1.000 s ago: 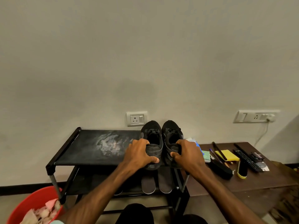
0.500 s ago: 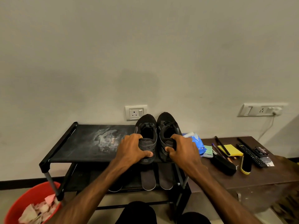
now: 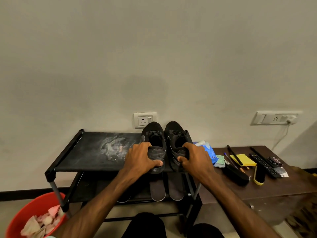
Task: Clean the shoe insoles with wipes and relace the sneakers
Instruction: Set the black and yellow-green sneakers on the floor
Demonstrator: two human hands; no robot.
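Gripping the heel of the left sneaker [image 3: 154, 134] with the left hand [image 3: 140, 158], that of the right sneaker [image 3: 175, 133] with the right hand [image 3: 197, 160], fingers [image 3: 145, 145] curled over each collar. Side by side at the right end of the top shelf [image 3: 85, 152], toes far. Below, two insoles [image 3: 157, 189] on the lower shelf.

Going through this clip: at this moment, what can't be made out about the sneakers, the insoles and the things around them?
All from the head view:
- Laces: black on black and dim, so whether the left sneaker or the right sneaker is laced cannot be told.
- Heels: covered by the gripping left hand and right hand.
- Dark shape beside the insoles: mostly hidden by the left forearm.
- Red bucket: cut off by the frame edges.
- Wipes pack print: too small.
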